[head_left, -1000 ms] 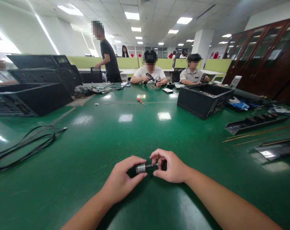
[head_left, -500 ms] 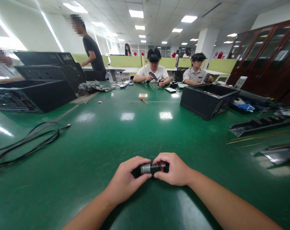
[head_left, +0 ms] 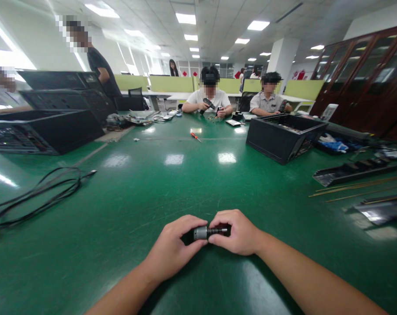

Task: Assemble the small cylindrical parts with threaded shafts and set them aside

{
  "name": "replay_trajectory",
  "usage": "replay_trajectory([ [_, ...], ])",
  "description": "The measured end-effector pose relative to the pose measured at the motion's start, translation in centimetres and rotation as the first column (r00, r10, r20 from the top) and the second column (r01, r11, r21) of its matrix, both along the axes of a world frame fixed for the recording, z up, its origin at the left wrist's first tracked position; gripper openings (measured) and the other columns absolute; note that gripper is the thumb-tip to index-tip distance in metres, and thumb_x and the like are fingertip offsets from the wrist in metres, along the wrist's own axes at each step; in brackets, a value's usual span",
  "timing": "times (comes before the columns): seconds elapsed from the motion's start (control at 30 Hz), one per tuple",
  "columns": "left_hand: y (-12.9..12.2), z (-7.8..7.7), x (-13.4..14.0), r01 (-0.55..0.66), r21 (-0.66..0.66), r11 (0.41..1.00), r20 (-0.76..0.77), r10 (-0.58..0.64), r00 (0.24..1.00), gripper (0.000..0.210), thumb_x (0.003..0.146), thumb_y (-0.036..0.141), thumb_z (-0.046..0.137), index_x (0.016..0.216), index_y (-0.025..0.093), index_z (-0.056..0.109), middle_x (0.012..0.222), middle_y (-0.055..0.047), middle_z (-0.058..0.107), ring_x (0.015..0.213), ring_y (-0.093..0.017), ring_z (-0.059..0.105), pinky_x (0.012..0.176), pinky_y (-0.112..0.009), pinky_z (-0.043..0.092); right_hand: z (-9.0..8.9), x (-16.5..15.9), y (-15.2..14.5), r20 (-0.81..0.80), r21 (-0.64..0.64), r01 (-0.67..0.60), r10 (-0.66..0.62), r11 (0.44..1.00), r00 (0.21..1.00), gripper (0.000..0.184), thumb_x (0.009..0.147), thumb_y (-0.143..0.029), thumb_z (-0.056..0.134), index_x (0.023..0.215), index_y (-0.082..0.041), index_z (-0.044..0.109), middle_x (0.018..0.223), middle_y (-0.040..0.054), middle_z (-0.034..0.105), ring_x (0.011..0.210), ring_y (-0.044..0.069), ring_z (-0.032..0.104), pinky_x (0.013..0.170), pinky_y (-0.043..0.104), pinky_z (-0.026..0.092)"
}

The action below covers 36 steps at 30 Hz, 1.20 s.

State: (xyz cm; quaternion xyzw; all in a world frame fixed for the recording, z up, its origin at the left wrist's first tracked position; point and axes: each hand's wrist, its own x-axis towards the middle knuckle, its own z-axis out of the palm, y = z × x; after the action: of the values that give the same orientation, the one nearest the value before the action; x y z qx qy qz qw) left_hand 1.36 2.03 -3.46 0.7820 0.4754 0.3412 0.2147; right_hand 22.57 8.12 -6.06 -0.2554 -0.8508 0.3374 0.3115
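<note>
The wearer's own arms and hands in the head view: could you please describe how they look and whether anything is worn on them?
Both forearms are bare as far as the picture shows: no sleeve, glove, watch, ring or bracelet is visible on the left hand or the right hand. The fingers carry no tape or markings that can be made out. Each arm enters from the bottom edge, so anything worn above the forearm is out of view.

Open tabletop [head_left: 198, 179] ahead; cables [head_left: 37, 194] left
</note>
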Motion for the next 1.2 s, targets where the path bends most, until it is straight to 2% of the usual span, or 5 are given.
replay_trajectory([
  [0.2, -0.17, -0.05, 0.05, -0.022, 0.012, 1.0, -0.015, 0.023, 1.0, 0.023, 0.082, 0.022, 0.071, 0.104, 0.024, 0.07, 0.098, -0.003, 0.073, 0.089, -0.017, 0.068, 0.082, -0.027, 0.054, 0.22, -0.1, 0.1, -0.012, 0.0, -0.016, 0.016, 1.0, 1.0, 0.011, 0.083, -0.029, 0.071, 0.087, -0.02, 0.074, 0.077, 0.0031, 0.069, 0.071, 0.016, 0.063, 0.067, 0.026, 0.045],
  [0.73, -0.29, -0.11, 0.21, -0.067, 0.044, 0.997, -0.037, 0.069, 0.997, 0.023, 0.081, 0.024, 0.071, 0.104, 0.023, 0.072, 0.098, -0.005, 0.075, 0.089, -0.019, 0.07, 0.083, -0.029, 0.057, 0.17, -0.02, 0.13, -0.019, 0.023, 0.002, -0.002, 1.0, 1.0, 0.01, 0.082, -0.028, 0.071, 0.087, -0.02, 0.075, 0.078, 0.0036, 0.071, 0.07, 0.016, 0.064, 0.067, 0.026, 0.045],
  [1.2, -0.29, -0.13, 0.04, -0.092, 0.049, 0.995, -0.031, 0.094, 0.995, 0.024, 0.081, 0.025, 0.073, 0.104, 0.024, 0.072, 0.099, -0.002, 0.075, 0.09, -0.018, 0.07, 0.083, -0.028, 0.056, 0.18, 0.05, 0.13, -0.037, 0.02, 0.015, -0.014, 1.0, 0.999, 0.009, 0.081, -0.027, 0.072, 0.087, -0.02, 0.075, 0.078, 0.0033, 0.07, 0.07, 0.016, 0.064, 0.067, 0.027, 0.045],
])
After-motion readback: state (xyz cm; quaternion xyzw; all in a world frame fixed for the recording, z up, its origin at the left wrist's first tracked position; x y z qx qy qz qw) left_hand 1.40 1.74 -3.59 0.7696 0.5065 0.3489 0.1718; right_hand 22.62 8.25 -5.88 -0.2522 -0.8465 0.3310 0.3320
